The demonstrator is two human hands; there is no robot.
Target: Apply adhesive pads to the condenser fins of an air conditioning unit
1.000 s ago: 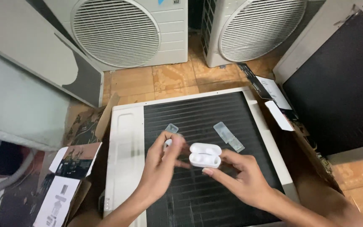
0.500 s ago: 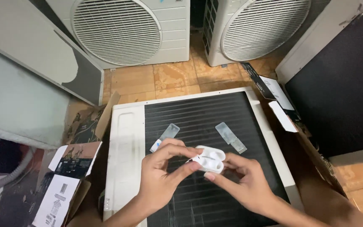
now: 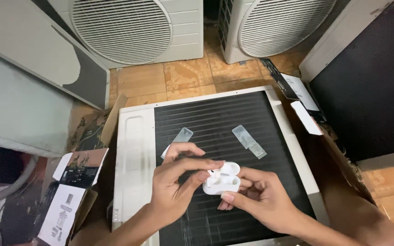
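Observation:
My right hand [image 3: 256, 198] holds a small white earbud case [image 3: 224, 180] with its lid open, thumb along the front. My left hand [image 3: 176, 182] reaches over from the left, its thumb and forefinger pinching a white earbud [image 3: 214, 173] at the case's open top. Both hands hover above the dark finned grille of an air-conditioner unit [image 3: 135, 150] lying flat. Two clear plastic strips rest on the grille, one [image 3: 178, 138] just beyond my left hand and another [image 3: 249, 141] to the right.
Two outdoor fan units [image 3: 128, 29] [image 3: 279, 25] stand at the back on the tiled floor. A large dark-faced unit [image 3: 365, 82] leans at the right, a grey panel [image 3: 19, 100] at the left. Open cardboard flaps with printed sheets [image 3: 74, 182] lie by the unit's left side.
The case lid went from shut to open. My left hand moved from the strip on the grille over to the case and now pinches an earbud at its top.

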